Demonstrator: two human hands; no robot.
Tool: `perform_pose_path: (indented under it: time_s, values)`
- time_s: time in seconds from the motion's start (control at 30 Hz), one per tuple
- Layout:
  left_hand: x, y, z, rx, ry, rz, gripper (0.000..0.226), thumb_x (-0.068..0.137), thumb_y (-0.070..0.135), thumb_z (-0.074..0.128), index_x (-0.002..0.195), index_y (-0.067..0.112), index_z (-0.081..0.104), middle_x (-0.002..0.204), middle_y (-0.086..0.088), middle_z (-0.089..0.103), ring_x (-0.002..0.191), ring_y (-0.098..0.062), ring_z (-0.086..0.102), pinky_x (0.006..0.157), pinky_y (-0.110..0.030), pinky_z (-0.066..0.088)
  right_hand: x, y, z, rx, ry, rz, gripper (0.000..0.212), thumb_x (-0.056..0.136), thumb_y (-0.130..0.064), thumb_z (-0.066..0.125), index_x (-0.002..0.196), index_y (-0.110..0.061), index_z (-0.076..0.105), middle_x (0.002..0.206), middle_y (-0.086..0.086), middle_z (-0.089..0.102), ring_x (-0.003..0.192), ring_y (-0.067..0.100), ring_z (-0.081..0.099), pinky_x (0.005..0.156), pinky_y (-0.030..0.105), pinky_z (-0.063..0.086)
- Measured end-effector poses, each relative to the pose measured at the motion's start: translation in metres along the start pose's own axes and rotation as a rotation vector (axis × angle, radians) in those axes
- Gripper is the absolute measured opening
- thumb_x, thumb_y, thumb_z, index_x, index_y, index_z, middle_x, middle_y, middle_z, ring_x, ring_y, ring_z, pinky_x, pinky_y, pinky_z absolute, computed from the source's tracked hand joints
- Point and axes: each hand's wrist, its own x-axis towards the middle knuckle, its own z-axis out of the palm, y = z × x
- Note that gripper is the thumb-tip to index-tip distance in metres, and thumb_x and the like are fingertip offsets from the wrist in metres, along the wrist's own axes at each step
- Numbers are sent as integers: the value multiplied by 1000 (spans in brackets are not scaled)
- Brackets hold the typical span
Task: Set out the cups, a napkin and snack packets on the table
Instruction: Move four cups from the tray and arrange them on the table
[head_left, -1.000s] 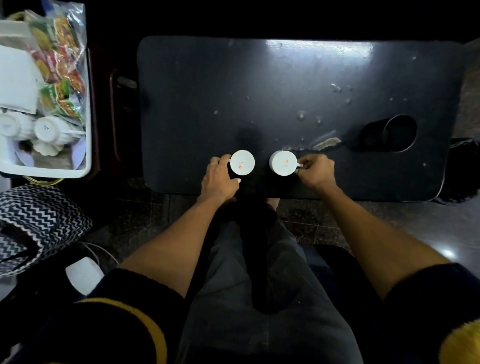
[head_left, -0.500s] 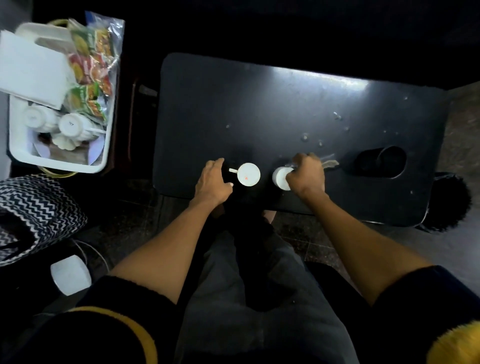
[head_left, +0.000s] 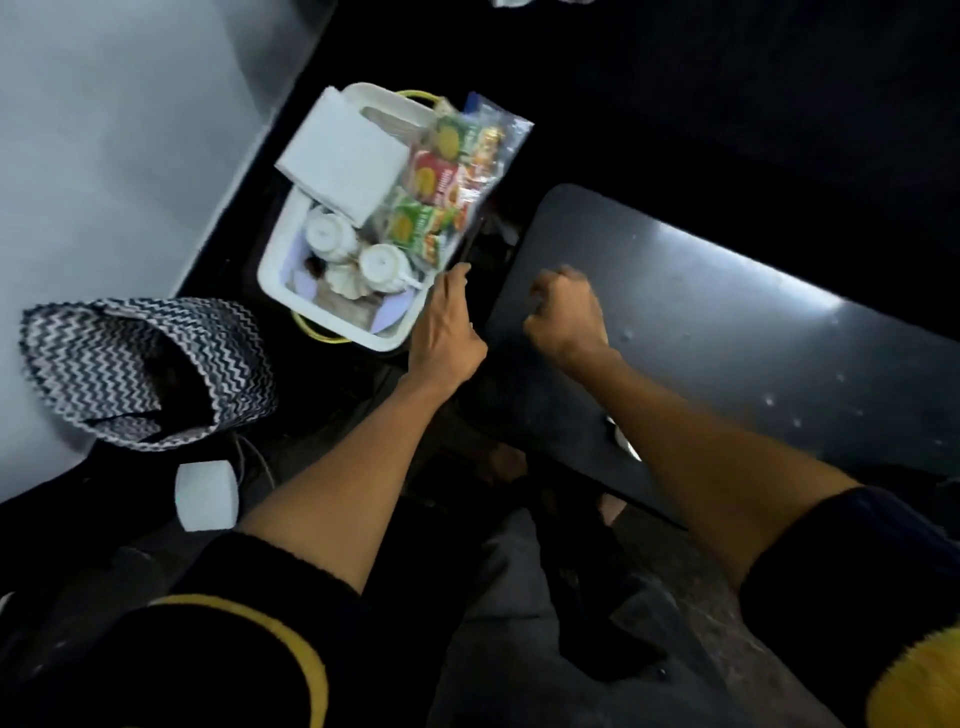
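step in hand, by judgement: reaching to the white tub (head_left: 278, 270) at upper centre-left, holding cups (head_left: 383, 265), folded napkin (head_left: 347, 158) and snack packets (head_left: 441, 179). left hand (head_left: 447, 325) flat, fingers extended, empty, just beside tub rim; right hand (head_left: 566, 317) loosely fisted over dark table (head_left: 727, 332), contents cannot be told. next move calls for lifting napkin or packets across to table.

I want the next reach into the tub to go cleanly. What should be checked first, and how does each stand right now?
1. Left hand free to grasp: ok, open, at the white tub's near corner.
2. Right hand free: cannot tell, curled in a fist.
3. Napkin reachable: ok, lying on top.
4. Snack packets reachable: ok, uncovered.
5. Table space: ok, bare beside the right hand.
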Motion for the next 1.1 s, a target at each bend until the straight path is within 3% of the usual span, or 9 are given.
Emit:
perform_pose_path:
  time_s: [0.13, 0.23, 0.3, 0.37, 0.53, 0.63, 0.83, 0.97, 1.1]
  values:
    - [23, -43, -41, -10, 160, -81, 77, 73, 1, 64, 142, 8, 32, 135, -18, 46, 121, -38, 55, 92, -49, 52, 29, -71, 20, -45, -63, -128, 30, 77, -2, 58, 106, -3, 65, 114, 19, 57, 109, 39, 54, 80, 46, 55]
    - [36, -74, -66, -6, 273, -62, 81, 72, 25, 77, 140, 1, 38, 135, -19, 48, 124, -39, 51, 101, -48, 47, 47, -108, 34, -67, -97, -206, 26, 80, -9, 66, 105, -3, 63, 115, 21, 56, 109, 40, 55, 76, 42, 52]
    - [45, -93, -79, 1, 326, -80, 81, 71, 35, 69, 138, -1, 42, 137, -20, 49, 127, -40, 50, 105, -47, 43, 56, -129, 46, -79, -115, -235, 31, 81, -12, 70, 110, -6, 62, 118, 20, 56, 112, 39, 55, 77, 40, 50]
    - [52, -110, -86, 25, 346, -119, 77, 71, 27, 62, 141, 4, 41, 140, -17, 47, 127, -37, 49, 105, -47, 43, 64, -145, 56, -102, -120, -263, 40, 79, -9, 70, 117, -6, 59, 119, 19, 55, 115, 39, 53, 75, 39, 46]
    - [71, -146, -88, 5, 198, -245, 84, 72, 2, 61, 149, 18, 35, 148, -13, 36, 129, -39, 43, 100, -52, 46, 76, -170, 82, -240, -182, -352, 72, 74, -26, 74, 138, -9, 44, 132, 22, 48, 125, 40, 44, 90, 50, 48]
    - [85, -159, -83, 55, 69, -230, 81, 81, 6, 61, 154, 21, 28, 153, -11, 32, 136, -37, 38, 104, -48, 44, 80, -173, 99, -381, -225, -348, 86, 74, -36, 78, 146, -11, 36, 143, 21, 41, 134, 40, 35, 98, 53, 46]
    - [113, -164, -76, 71, 6, -273, 79, 86, 15, 64, 155, 25, 27, 155, -14, 31, 139, -37, 37, 105, -47, 41, 88, -165, 112, -483, -191, -364, 77, 78, -35, 76, 142, -14, 40, 147, 19, 37, 138, 40, 31, 104, 56, 39]
    - [123, -162, -78, 12, -10, -298, 71, 83, 14, 67, 146, 23, 37, 143, -17, 41, 123, -40, 55, 97, -42, 45, 93, -161, 112, -484, -197, -394, 72, 77, -23, 74, 141, -15, 42, 143, 18, 41, 134, 40, 34, 97, 53, 45]
    - [109, -163, -79, -52, 49, -369, 66, 81, 19, 71, 140, 25, 43, 132, -17, 48, 113, -39, 59, 93, -39, 46, 89, -158, 107, -501, -201, -441, 72, 77, -15, 74, 143, -15, 45, 143, 17, 45, 133, 38, 37, 94, 49, 47]
